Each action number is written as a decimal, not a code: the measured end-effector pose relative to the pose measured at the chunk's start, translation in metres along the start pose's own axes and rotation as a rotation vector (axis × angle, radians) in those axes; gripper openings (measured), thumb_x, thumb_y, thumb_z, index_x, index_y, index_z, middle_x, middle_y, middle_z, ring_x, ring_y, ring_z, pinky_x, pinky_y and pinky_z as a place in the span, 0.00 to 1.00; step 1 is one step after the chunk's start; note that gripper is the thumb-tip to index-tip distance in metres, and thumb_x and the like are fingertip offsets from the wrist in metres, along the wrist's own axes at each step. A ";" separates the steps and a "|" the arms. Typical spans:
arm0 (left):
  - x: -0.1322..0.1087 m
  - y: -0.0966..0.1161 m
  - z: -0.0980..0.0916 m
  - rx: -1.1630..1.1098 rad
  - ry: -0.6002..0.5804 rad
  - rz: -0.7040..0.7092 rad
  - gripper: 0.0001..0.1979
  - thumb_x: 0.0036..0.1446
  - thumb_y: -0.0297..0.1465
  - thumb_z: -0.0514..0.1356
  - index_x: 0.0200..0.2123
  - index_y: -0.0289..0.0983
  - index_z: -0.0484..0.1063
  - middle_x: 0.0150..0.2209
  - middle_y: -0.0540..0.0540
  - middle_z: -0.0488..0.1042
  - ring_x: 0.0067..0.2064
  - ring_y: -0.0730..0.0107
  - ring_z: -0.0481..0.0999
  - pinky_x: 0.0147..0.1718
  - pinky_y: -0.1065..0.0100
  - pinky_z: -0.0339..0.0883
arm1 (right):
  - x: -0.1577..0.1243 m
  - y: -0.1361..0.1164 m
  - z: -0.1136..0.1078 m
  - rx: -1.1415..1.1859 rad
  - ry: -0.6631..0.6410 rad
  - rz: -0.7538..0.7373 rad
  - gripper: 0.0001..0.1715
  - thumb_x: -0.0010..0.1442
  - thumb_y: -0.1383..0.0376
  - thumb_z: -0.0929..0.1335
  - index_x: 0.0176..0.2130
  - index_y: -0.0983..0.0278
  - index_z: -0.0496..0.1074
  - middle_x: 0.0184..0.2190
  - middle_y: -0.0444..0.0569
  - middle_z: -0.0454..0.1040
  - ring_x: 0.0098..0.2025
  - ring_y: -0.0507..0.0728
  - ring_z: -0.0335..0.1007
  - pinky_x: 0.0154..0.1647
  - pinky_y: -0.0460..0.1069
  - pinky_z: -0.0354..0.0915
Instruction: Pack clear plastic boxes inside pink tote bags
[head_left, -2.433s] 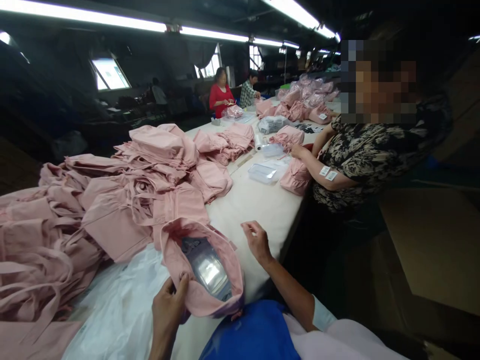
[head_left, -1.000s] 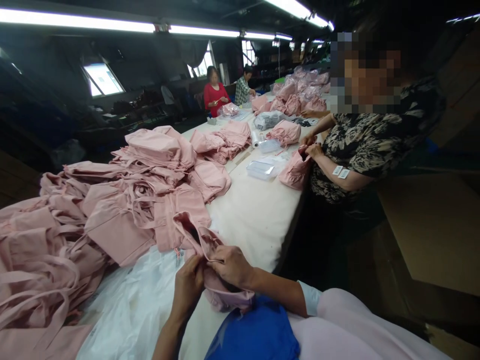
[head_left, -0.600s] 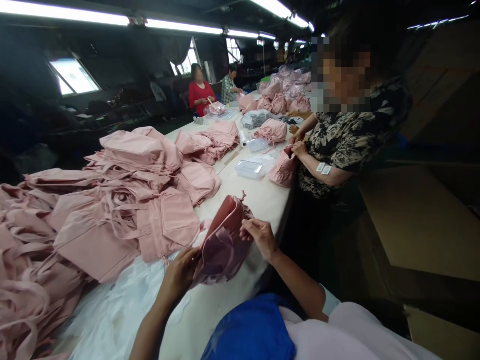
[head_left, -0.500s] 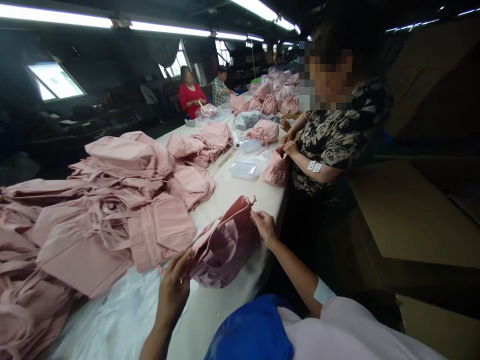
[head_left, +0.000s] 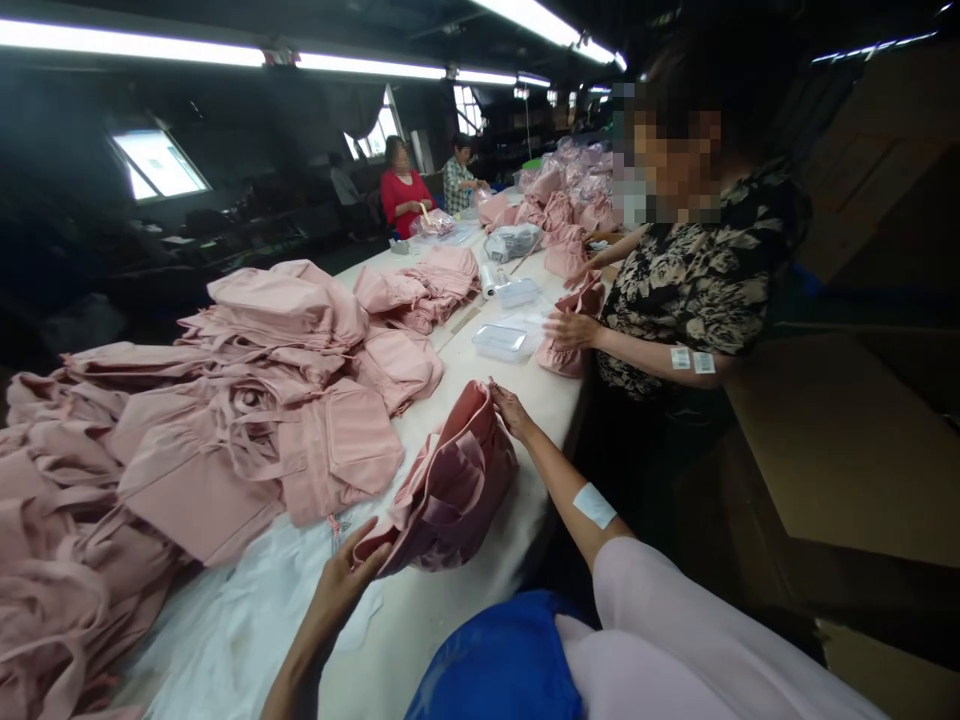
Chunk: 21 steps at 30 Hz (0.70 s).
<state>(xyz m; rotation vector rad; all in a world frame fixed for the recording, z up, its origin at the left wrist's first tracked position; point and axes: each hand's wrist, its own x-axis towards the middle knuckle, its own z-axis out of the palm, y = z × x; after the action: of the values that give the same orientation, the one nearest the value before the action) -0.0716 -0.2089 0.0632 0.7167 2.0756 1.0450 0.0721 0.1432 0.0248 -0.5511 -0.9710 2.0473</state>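
Observation:
A pink fabric bag (head_left: pixel 457 490) with handle loops is held up at the near edge of the table, its mouth partly spread. My left hand (head_left: pixel 351 570) grips the lower left end of its rim, thumb and fingers on either side of the cloth. At the upper right corner, near the drawstring end, my right hand (head_left: pixel 511 410) pinches the rim. Left of the bag lies a big heap of pink bags (head_left: pixel 202 450), straps tangled among them. Thin white sheets (head_left: pixel 240 610) spread beneath the heap's near side.
Across the corner a co-worker in a floral shirt (head_left: pixel 690 270) handles another pink bag (head_left: pixel 562 355). Clear plastic boxes (head_left: pixel 499 342) and a roll (head_left: pixel 489 280) lie mid-table. Two people sit farther back by wrapped bundles. Cardboard (head_left: pixel 847 450) stands at the right.
The held bag has tilted, its left end drawn slightly down and left. My right arm reaches farther out, showing a white patch. The co-worker's hands have moved apart over their bag.

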 end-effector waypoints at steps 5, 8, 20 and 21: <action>-0.033 -0.017 0.006 -0.076 -0.128 0.106 0.43 0.46 0.45 0.69 0.61 0.35 0.59 0.54 0.36 0.70 0.54 0.50 0.71 0.50 0.58 0.67 | 0.003 0.012 -0.014 0.190 0.076 0.009 0.21 0.48 0.54 0.76 0.36 0.66 0.74 0.28 0.43 0.76 0.34 0.52 0.70 0.39 0.46 0.67; -0.036 -0.026 0.016 0.143 -0.007 0.149 0.28 0.48 0.44 0.65 0.51 0.37 0.67 0.47 0.39 0.74 0.48 0.54 0.74 0.45 0.60 0.68 | 0.001 0.019 -0.021 0.237 0.154 0.026 0.17 0.50 0.57 0.75 0.35 0.65 0.73 0.30 0.44 0.77 0.35 0.52 0.71 0.41 0.45 0.68; -0.121 -0.005 -0.059 -1.114 0.412 -0.001 0.14 0.44 0.23 0.67 0.29 0.35 0.62 0.25 0.55 0.53 0.23 0.79 0.51 0.26 0.75 0.57 | 0.028 -0.057 -0.078 0.189 0.509 0.128 0.18 0.68 0.66 0.63 0.25 0.63 0.58 0.14 0.34 0.59 0.13 0.44 0.53 0.19 0.39 0.63; -0.131 -0.008 -0.072 -1.179 0.469 0.006 0.14 0.43 0.21 0.65 0.29 0.36 0.61 0.24 0.55 0.52 0.22 0.79 0.50 0.25 0.75 0.57 | 0.028 -0.067 -0.089 0.177 0.532 0.129 0.18 0.69 0.67 0.61 0.26 0.63 0.57 0.13 0.34 0.57 0.12 0.44 0.51 0.18 0.38 0.61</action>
<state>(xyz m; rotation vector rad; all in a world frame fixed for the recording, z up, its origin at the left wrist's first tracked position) -0.0497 -0.3405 0.1310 -0.1484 1.3521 2.2445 0.1447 0.2317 0.0216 -1.0160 -0.4449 1.9209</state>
